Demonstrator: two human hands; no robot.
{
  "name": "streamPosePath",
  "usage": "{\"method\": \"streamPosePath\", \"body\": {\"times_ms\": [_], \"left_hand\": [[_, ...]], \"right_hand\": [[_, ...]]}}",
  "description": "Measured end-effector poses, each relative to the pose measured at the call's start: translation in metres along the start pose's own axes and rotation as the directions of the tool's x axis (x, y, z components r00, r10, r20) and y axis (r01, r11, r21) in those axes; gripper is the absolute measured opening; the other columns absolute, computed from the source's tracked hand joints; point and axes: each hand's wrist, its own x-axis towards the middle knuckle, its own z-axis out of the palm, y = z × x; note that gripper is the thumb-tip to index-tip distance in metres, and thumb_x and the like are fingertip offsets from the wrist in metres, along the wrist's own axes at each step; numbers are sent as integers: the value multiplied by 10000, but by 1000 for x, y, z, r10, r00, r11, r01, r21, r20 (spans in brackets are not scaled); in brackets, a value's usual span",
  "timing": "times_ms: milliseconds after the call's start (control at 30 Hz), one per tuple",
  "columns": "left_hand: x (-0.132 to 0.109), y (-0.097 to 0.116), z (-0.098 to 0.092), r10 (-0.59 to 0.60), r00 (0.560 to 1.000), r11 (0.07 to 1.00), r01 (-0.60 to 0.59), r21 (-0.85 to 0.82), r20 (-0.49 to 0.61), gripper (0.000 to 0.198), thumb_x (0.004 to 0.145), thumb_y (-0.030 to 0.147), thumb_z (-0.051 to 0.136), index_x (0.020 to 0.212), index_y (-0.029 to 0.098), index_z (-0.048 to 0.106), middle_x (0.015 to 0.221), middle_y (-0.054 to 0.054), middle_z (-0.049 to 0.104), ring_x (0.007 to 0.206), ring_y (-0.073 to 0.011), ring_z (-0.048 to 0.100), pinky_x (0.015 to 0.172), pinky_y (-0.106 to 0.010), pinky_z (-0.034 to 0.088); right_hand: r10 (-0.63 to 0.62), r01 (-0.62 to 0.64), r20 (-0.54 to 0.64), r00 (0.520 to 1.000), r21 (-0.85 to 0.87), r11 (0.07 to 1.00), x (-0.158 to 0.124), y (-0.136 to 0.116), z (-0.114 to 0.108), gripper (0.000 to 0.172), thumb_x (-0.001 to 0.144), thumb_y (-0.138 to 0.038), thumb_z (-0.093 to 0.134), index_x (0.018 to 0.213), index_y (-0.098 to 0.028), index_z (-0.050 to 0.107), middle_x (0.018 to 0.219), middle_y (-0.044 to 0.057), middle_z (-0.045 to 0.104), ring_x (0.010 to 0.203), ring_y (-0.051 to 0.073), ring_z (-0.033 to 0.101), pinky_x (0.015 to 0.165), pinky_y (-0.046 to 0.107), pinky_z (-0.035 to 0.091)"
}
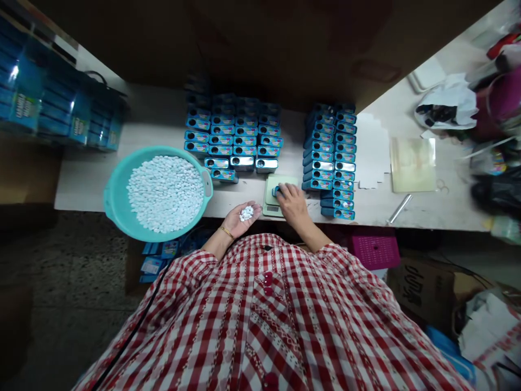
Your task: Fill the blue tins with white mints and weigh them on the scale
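Palm of left hand (236,220) faces up on my feed, fingers open, white pellets (246,213) heaped in it. Right hand (293,203) touches blue container (275,190) on scale (280,212); I cannot tell whether fingers grip. Turquoise basin (117,203) of pellets stands on counter (85,179), left of both hands.
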Motion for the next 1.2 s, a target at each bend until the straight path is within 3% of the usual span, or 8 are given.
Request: {"method": "streamPosePath", "body": {"times_ms": [167, 300, 533, 767, 1000, 1200], "left_hand": [[-9, -5, -13, 2, 1000, 999, -3, -54, -20, 215, 848, 78, 412, 850, 92, 627, 682, -64, 679, 620, -121, 657, 595, -214, 542], [-11, -9, -30, -7, 998, 999, 4, -44, -67, 199, 846, 80, 420, 807, 106, 613, 632, -42, 658, 585, -115, 638, 590, -216, 536], [-12, -11, -43, -69, 994, 998, 69, -3, -80, 177, 839, 119, 445, 871, 99, 617, 599, -33, 627, 562, -135, 625, 616, -264, 546], [-18, -10, -32, -78, 992, 997, 78, -3, -97, 237, 878, 132, 391, 752, 111, 591, 568, -22, 596, 543, -122, 602, 649, -274, 547], [-16, -13, -27, -102, 990, 994, 105, 23, -96, 257, 891, 129, 377, 776, 92, 604, 629, -48, 635, 552, -113, 600, 628, -245, 530], [-12, -16, -10, -94, 995, 994, 95, 56, -21, 258, 881, 112, 377, 770, 87, 608, 622, -49, 643, 569, -116, 618, 616, -237, 529]], "right_hand": [[-239, 212, 152, 959, 173, 962, -6, -62, 0, 289, 929, -174, 378, 1162, -126, 542, 1143, 151, 563, 972, 237, 481, 809, 381, 409], [-295, 255, 195, 935, 206, 945, -6, -85, 10, 240, 908, -141, 404, 1092, -94, 550, 1087, 140, 559, 962, 236, 470, 795, 369, 418], [-371, 306, 207, 905, 288, 908, -7, -85, 20, 182, 906, -121, 409, 1031, -100, 540, 1015, 113, 547, 948, 208, 481, 780, 347, 442], [-383, 314, 223, 896, 290, 904, -9, -83, 12, 175, 912, -120, 410, 1045, -110, 524, 1040, 107, 544, 988, 210, 491, 717, 314, 479], [-384, 297, 246, 890, 326, 898, -14, -75, 3, 169, 897, -96, 445, 1029, -107, 550, 1048, 115, 564, 1006, 201, 511, 762, 304, 483], [-333, 263, 127, 934, 387, 884, -17, -61, 12, 165, 891, -110, 469, 1022, -101, 568, 1042, 129, 592, 994, 205, 532, 836, 332, 475]]}}
